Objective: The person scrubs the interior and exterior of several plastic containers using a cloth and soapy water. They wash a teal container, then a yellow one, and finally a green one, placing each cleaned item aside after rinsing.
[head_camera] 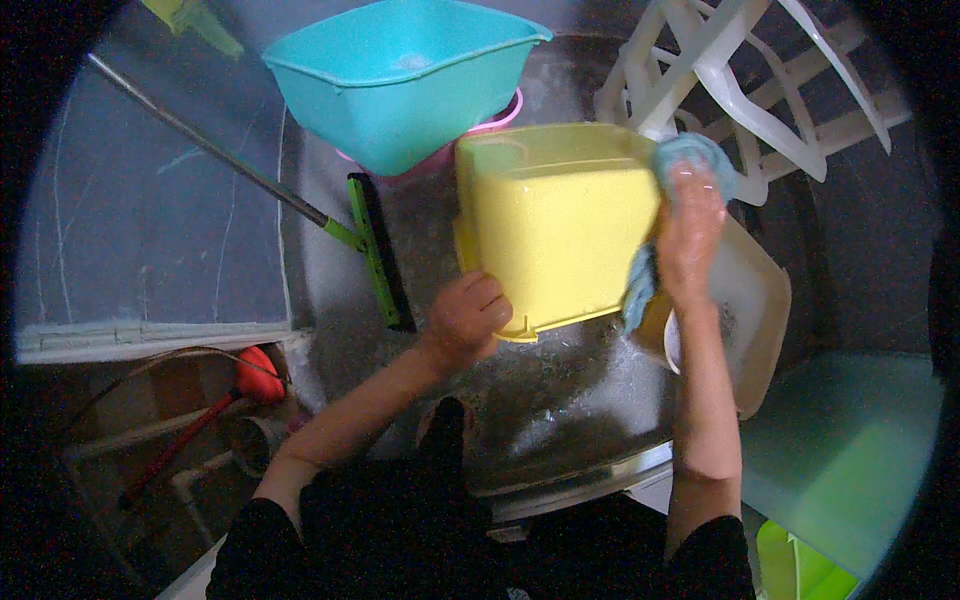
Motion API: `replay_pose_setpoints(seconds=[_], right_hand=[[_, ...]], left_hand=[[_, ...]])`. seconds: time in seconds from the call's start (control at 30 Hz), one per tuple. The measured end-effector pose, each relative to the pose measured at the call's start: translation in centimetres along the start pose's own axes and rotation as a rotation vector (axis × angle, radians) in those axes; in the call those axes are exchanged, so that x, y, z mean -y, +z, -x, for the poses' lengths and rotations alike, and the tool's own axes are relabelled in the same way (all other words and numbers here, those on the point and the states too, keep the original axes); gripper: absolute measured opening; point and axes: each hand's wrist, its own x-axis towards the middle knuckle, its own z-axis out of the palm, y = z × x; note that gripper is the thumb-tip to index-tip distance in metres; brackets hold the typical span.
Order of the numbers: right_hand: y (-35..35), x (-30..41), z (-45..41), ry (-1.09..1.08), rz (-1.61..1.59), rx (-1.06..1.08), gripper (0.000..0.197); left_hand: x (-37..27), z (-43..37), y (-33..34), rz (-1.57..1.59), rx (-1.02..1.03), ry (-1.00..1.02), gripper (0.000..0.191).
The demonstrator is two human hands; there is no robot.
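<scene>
A yellow plastic bin [570,240] is held up before me, its rim turned down towards me. My left hand [469,311] is closed round the rim at its lower left corner. Against the upper right edge of the bin, my right hand [691,225] presses a wet blue cloth [701,154]. Part of the cloth hangs lower down, beside the bin's right side. Both forearms are bare and show in full.
A turquoise tub [405,105] rests over a pink container [506,116]. A green and black floor squeegee [375,255] lies at the left, a white plastic rack [720,82] at the upper right. A beige tub [757,300] and a red plunger [259,375] flank the floor.
</scene>
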Motion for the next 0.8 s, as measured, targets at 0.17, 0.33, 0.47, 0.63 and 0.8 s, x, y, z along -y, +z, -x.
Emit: replay_pose_setpoints(seconds=[0.17, 0.33, 0.47, 0.63, 0.8], right_hand=[[-1.6, -1.8, 1.6, 0.097, -0.229, 0.078, 0.035], [-5.1, 2.5, 6.4, 0.033, -0.177, 0.337, 0.030], [-5.3, 5.7, 13.3, -0.086, -0.398, 0.469, 0.027], [-3.1, 12.5, 11.5, -0.202, -0.527, 0.697, 0.032], [4.0, 10.7, 7.7, -0.075, -0.399, 0.498, 0.028]], left_hand=[[-1.1, 4.2, 2.8, 0.050, -0.410, -0.468, 0.039], [-1.4, 8.6, 2.6, 0.678, -0.517, -1.089, 0.054], [3.2, 12.9, 0.4, 1.116, -0.007, -1.173, 0.053], [5.2, 15.5, 2.0, 1.657, -0.345, -1.613, 0.061], [4.6, 16.4, 3.1, 1.225, -0.116, -1.204, 0.071]])
